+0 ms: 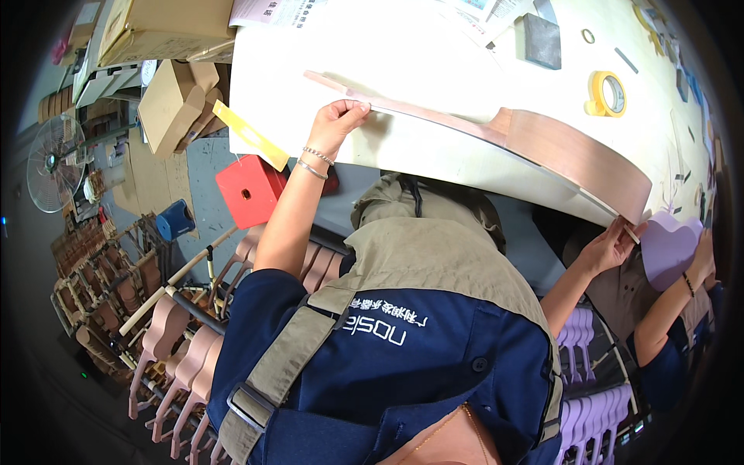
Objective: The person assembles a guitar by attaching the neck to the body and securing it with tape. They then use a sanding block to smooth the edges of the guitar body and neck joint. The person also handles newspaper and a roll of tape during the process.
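Observation:
An unfinished wooden ukulele (577,147) rests on its side on the white table, its neck (434,114) running left and its rounded body to the right. A thin strip (391,113) follows its near face. Closed in a pinch, my left hand (339,124) has its fingertips at the strip's left part, beside the neck. At the body's lower right end, my right hand (610,246) is closed, with a small pale end of something flat showing by its fingers. Whether that belongs to the same strip I cannot tell.
Yellow tape (607,94) and a dark grey block (540,41) lie on the table (310,43). A co-worker's hand (701,260) holds a purple instrument body (670,246) at right. Left are a red stool (249,191), cartons (167,108), a fan (56,163) and racked ukuleles (167,329).

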A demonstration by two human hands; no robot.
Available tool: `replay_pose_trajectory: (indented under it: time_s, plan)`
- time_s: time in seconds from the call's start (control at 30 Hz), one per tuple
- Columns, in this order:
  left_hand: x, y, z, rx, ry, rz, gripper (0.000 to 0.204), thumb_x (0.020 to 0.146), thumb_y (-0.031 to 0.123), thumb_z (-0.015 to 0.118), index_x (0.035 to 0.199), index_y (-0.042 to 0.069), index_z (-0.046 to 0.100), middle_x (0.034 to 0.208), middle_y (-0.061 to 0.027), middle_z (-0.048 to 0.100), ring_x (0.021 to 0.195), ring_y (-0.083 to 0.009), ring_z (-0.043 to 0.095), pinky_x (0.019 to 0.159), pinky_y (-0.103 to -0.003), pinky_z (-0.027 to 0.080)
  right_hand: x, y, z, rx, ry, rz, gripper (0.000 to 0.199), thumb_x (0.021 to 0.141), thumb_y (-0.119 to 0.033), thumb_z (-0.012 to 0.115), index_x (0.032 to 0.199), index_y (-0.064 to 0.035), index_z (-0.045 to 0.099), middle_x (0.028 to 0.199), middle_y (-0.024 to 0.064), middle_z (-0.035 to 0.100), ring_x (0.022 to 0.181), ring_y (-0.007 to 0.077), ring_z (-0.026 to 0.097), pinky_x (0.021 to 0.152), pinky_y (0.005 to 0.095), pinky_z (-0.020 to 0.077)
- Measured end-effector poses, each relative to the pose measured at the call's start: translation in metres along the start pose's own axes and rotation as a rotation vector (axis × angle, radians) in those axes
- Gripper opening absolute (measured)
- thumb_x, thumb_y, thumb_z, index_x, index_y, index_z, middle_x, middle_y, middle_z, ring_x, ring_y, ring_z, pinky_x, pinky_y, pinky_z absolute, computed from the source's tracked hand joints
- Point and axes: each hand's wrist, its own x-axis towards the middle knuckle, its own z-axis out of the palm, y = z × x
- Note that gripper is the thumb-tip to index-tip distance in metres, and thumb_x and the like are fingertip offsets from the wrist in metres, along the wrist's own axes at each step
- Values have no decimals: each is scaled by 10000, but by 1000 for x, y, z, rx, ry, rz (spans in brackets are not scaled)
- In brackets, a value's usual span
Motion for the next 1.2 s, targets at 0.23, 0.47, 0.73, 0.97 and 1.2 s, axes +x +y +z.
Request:
replay_pose_trajectory:
  time_s: [0.23, 0.47, 0.73, 0.97, 1.2]
  plan:
    - [2, 0, 0, 7, 13, -13, 194, 889, 151, 672, 976, -17, 629, 954, -73, 664, 927, -156, 628, 912, -310, 505, 0, 4, -4, -16, -16, -19, 554, 894, 109, 542, 1410, 25, 360, 1316, 156, 509, 1169, 222, 544, 975, 290, 478]
    - [-7, -1, 16, 472, 400, 371, 137, 828, 78, 725, 841, 45, 593, 935, -61, 664, 905, -158, 626, 800, -287, 501, -3, 8, -3, 53, -16, -3, 589, 878, 111, 565, 1417, 49, 336, 1274, 144, 532, 1151, 183, 539, 990, 278, 443]
    - [-26, -23, 35, 1173, 566, 1025, 278, 851, 45, 621, 1080, 192, 677, 933, 69, 683, 1180, -171, 536, 1112, -516, 22, -5, 13, 0, 52, -7, -12, 566, 879, 91, 585, 1400, 49, 365, 1265, 125, 551, 1112, 151, 551, 969, 258, 468]
    - [-21, -32, 33, 1370, 564, 1059, 388, 819, 52, 612, 1166, 215, 668, 1007, 79, 669, 1199, -201, 521, 1105, -558, -65, -7, 3, 17, -17, 54, 6, 580, 857, 127, 590, 1389, 83, 362, 1333, 165, 505, 1165, 187, 534, 1002, 301, 447]
    - [-23, -29, 43, 1370, 535, 1082, 505, 751, -4, 594, 1140, 304, 683, 1141, 99, 617, 1260, -218, 450, 1110, -555, -66, -10, -2, 23, -47, 75, 6, 535, 860, 141, 571, 1362, 89, 392, 1387, 170, 462, 1214, 195, 516, 1019, 297, 463]
